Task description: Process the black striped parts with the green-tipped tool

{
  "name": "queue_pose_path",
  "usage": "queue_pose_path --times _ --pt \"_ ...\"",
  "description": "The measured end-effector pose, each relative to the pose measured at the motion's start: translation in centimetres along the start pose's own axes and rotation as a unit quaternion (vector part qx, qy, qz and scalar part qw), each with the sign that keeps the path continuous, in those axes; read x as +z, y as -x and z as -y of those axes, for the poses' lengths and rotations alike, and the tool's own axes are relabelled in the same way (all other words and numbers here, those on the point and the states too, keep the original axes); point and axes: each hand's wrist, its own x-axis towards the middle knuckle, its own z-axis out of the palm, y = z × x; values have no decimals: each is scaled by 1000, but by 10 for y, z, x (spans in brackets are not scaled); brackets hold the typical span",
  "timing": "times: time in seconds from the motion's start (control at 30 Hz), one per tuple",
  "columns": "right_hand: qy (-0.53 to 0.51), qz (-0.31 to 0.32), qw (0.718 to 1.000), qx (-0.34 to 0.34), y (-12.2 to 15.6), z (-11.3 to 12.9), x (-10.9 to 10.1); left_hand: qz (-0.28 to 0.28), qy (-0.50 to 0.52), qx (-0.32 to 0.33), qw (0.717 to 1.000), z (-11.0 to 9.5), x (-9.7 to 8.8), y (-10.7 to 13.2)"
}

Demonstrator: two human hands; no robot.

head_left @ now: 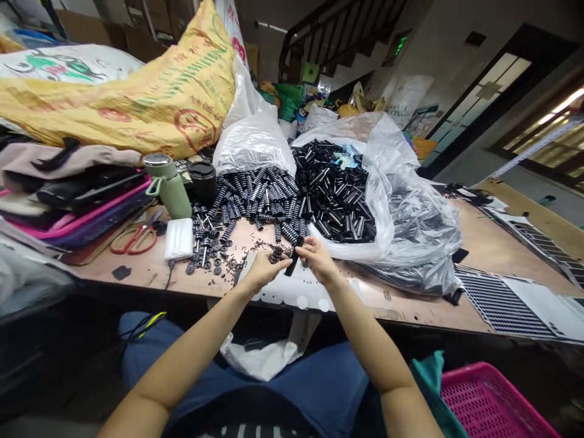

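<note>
Over the front edge of the bench my two hands almost meet. My right hand (pixel 318 260) is closed, its fingers pinching the upper end of a short black tube (pixel 292 263). The fingertips of my left hand (pixel 263 271) are against the tube's lower part, and a few small dark parts (pixel 275 254) show in that hand's grip; their exact kind is too small to tell. Just beyond lies a heap of black ribbed cylinders (pixel 255 194), some with metal rods. Tiny black rings (pixel 232 258) are scattered to the left. Below the hands is a white sheet (pixel 280 289).
An open plastic bag (pixel 383 225) full of black tubes stands behind my right hand. On the left are red-handled scissors (pixel 137 237), a white power bank (pixel 179 239) with a cable, a green bottle (pixel 168 188) and a black cup (pixel 203 182). A pink basket (pixel 493 401) sits low right.
</note>
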Motion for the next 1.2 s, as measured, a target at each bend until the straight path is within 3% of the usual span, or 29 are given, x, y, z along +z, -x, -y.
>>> queue_pose_path --times 0.1,0.2,0.3,0.4,0.5,0.63,0.83,1.03,1.2 --pt "122 -2 988 -96 15 -2 27 21 26 -49 998 0 -5 5" --pt "304 56 921 -237 22 6 31 9 37 -53 998 1 -17 9" --pt "400 65 871 -279 25 9 33 12 42 -25 999 0 -21 13" --pt "398 26 876 -270 28 3 34 32 104 21 994 -4 -21 17" --pt "351 35 896 -269 35 0 34 32 151 40 987 -6 -22 19" --pt "304 63 901 -305 46 2 39 23 161 13 987 -6 -22 20" --pt "276 110 885 -359 45 0 60 -43 207 8 977 -6 -16 26" --pt "238 141 902 -331 38 -11 64 -48 193 -46 979 -12 -14 30" --pt "224 119 925 -282 37 -23 64 -60 177 -92 978 -11 -11 23"
